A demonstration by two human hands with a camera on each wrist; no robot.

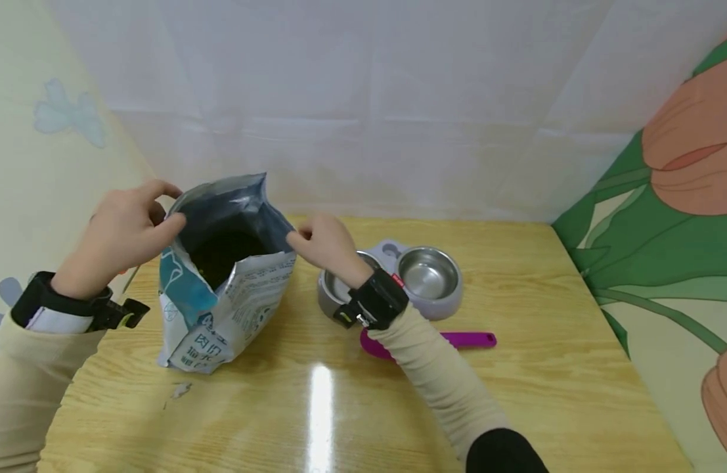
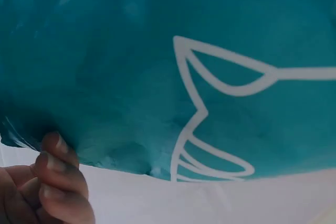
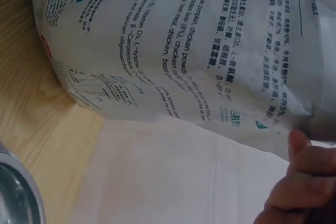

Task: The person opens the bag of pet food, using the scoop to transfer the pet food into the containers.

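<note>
Both hands pinch the open rim of the soft, crinkly feed bag, left hand far-left, right hand right; likely bottom-heavy, best held at the rim.

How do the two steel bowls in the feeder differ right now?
The right bowl shows whole, open to view and empty; the left bowl is mostly hidden behind the right hand and wrist, so its contents cannot be told. The left bowl sits nearer the bag. Both are shiny metal, set in the same grey feeder.
</note>
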